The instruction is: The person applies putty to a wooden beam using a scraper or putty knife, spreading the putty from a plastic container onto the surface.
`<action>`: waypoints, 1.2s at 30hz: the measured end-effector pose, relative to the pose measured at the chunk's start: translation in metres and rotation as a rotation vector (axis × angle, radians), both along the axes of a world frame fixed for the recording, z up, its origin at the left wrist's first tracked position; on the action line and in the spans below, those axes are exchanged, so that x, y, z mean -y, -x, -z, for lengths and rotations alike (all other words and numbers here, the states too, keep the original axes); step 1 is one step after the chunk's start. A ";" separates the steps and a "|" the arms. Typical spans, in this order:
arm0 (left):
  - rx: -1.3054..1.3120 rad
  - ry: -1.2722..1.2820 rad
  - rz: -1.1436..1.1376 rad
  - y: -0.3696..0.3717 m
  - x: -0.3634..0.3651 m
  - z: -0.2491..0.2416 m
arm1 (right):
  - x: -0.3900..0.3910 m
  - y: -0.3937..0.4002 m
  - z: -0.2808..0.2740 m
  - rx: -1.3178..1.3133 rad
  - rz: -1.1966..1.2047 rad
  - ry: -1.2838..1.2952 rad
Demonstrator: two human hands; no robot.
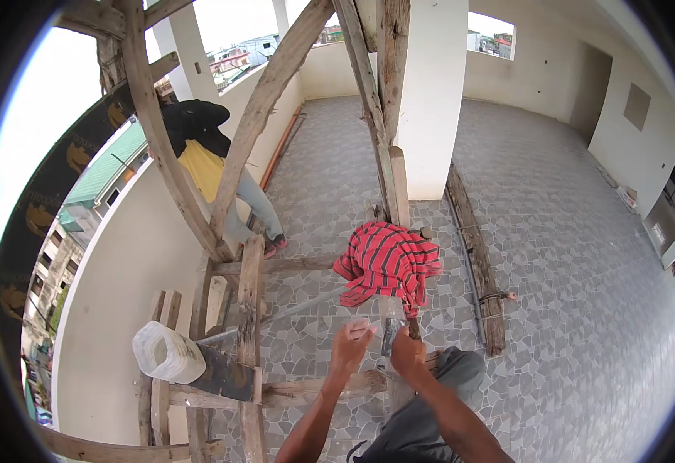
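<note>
Just below a red cloth with dark stripes (388,262), which is draped over the wooden scaffold, are both of my hands. My right hand (408,351) is closed around a putty knife (391,336) with a dark, smeared blade and a brown handle. To its left, my left hand (352,345) is raised with its fingers curled in. Whether anything small lies between those fingers is too small to make out. The two hands are apart, with the blade between them.
A translucent plastic bucket (169,353) stands on a dark board (228,373) at the left. Wooden scaffold beams (250,309) cross around me. Another person (210,158) in a yellow shirt stands beyond them. A timber (476,262) lies on the tiled floor (569,255).
</note>
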State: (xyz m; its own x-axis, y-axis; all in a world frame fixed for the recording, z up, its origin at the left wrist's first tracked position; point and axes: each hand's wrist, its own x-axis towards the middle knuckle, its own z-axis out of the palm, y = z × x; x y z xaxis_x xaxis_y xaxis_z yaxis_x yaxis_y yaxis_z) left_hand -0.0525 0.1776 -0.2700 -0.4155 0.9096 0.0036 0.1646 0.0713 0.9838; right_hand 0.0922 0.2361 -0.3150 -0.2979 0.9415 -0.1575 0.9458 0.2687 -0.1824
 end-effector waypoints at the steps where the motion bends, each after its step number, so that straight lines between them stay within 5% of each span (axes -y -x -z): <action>1: 0.101 -0.073 0.009 0.005 0.001 -0.032 | -0.002 -0.002 0.001 0.035 -0.037 0.034; 3: 0.190 -0.302 0.007 0.006 0.016 -0.128 | -0.003 0.000 -0.023 0.021 0.000 0.101; 7: -0.235 -1.061 0.007 0.017 0.055 -0.278 | -0.024 0.007 0.003 -0.030 0.011 0.114; 9: -0.450 -1.299 0.046 0.038 0.085 -0.321 | -0.020 0.009 0.028 -0.020 0.012 0.138; 12: -0.482 -1.432 -0.192 0.060 0.117 -0.353 | -0.009 0.000 0.040 0.020 -0.025 -0.008; 14: -0.539 -1.365 -0.321 0.062 0.110 -0.355 | 0.003 -0.005 0.001 0.035 -0.068 -0.047; 17: -0.647 -1.220 -0.368 0.051 0.090 -0.349 | -0.029 0.007 0.051 -0.069 -0.086 -0.019; 20: -0.693 -1.105 -0.361 0.044 0.079 -0.338 | -0.002 -0.006 -0.007 -0.020 -0.119 -0.090; 24: -0.725 -1.019 -0.353 0.039 0.077 -0.329 | 0.002 0.003 0.022 -0.282 0.117 0.034; 30: -0.749 -0.944 -0.340 0.035 0.074 -0.326 | -0.008 -0.004 -0.027 -0.189 0.056 -0.018; 33: -0.772 -0.923 -0.342 0.037 0.074 -0.325 | -0.017 0.006 0.025 -0.246 0.113 -0.028; 36: -0.777 -0.881 -0.337 0.035 0.072 -0.318 | -0.011 -0.002 0.019 -0.077 -0.035 -0.057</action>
State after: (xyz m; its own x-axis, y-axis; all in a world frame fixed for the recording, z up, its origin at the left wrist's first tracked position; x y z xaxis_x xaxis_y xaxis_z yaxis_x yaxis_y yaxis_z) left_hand -0.0879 0.1057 0.0479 -0.2427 0.3176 0.9166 0.8320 -0.4177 0.3650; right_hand 0.0938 0.2472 -0.3342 -0.3401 0.9370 -0.0794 0.9194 0.3136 -0.2376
